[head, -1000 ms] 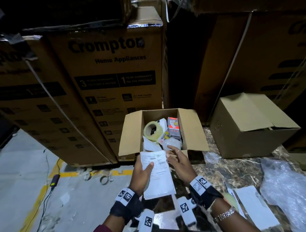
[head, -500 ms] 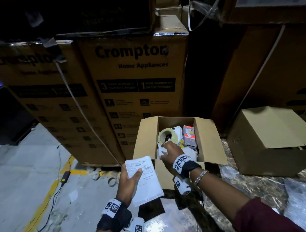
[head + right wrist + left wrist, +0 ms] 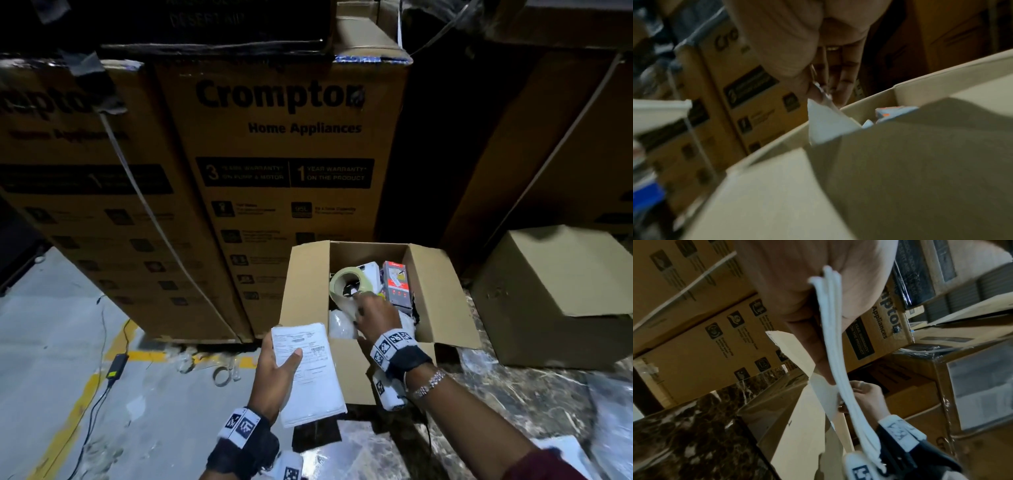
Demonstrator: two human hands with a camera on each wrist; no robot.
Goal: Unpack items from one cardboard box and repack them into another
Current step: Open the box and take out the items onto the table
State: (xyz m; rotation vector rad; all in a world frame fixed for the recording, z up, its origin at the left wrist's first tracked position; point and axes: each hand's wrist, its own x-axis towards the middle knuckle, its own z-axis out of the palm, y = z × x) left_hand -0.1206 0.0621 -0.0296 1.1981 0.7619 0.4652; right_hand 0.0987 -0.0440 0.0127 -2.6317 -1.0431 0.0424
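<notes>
Marble floor point(image 3: 534, 387) holds open box point(image 3: 442, 291); left hand point(image 3: 274, 373) grips papers point(image 3: 308, 370), right hand point(image 3: 373, 315) pinches plastic point(image 3: 826, 128).

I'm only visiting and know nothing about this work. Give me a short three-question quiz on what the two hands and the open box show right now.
1. True or false: the left hand holds papers.
2. What is the right hand pinching inside the open box? A) tape roll B) white wrapper C) red carton
3. Fill in: the tape roll lies ___ the open box.

Key: 1 true. 2 B, the white wrapper. 3 inside.
</notes>
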